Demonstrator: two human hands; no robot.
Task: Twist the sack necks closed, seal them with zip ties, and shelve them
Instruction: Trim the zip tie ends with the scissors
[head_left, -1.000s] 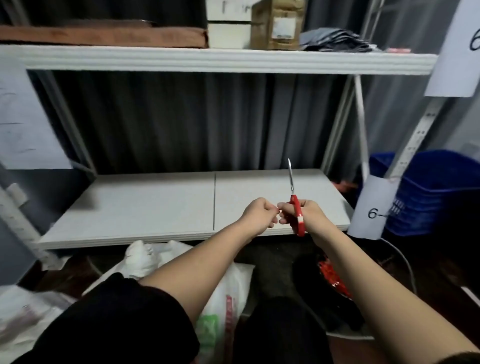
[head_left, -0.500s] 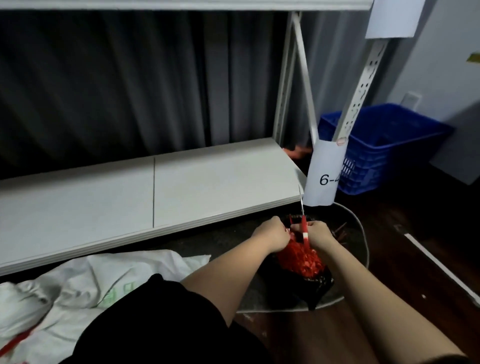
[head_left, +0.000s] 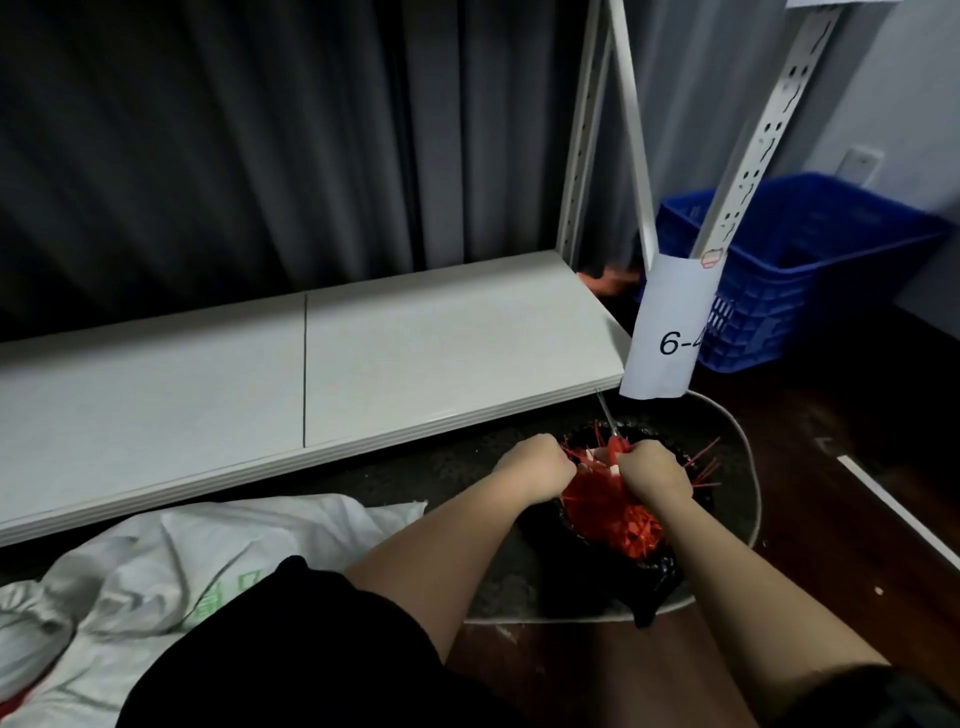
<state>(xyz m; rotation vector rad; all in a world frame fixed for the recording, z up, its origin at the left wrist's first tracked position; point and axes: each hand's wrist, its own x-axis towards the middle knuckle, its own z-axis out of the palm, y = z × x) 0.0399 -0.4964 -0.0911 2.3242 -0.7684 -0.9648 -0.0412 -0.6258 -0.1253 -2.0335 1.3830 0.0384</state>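
From the head camera, I am seeing both hands down over the black bag (head_left: 613, 566) of red zip ties (head_left: 608, 512) on the floor mat (head_left: 737, 467). A second ago they were raised in front of the low shelf (head_left: 363, 358) with the scissors upright; half a second ago they were already at the bag, and now they are sitting a little deeper among the ties. I am reading that as fetching the next tie, so the sealing step is being set up, not done.

The left hand (head_left: 537, 467) is curled into a fist at the near-left edge of the red pile; whether it is pinching a tie I cannot tell. The right hand (head_left: 652, 470) is closed around the red handles of the scissors (head_left: 608, 423), whose blades are pointing up and away from the hands toward the shelf edge, leaning slightly left; the long axis is running from the right hand's knuckles toward the shelf.

The ties themselves are lying as a bristling heap under and between the hands, stray ends sticking out to the right of the right hand, with no single direction.

The white sack (head_left: 171, 566) is lying slumped on the floor well to the left of the left hand, beside my dark sleeve (head_left: 291, 644), in front of the shelf, not yet on it.
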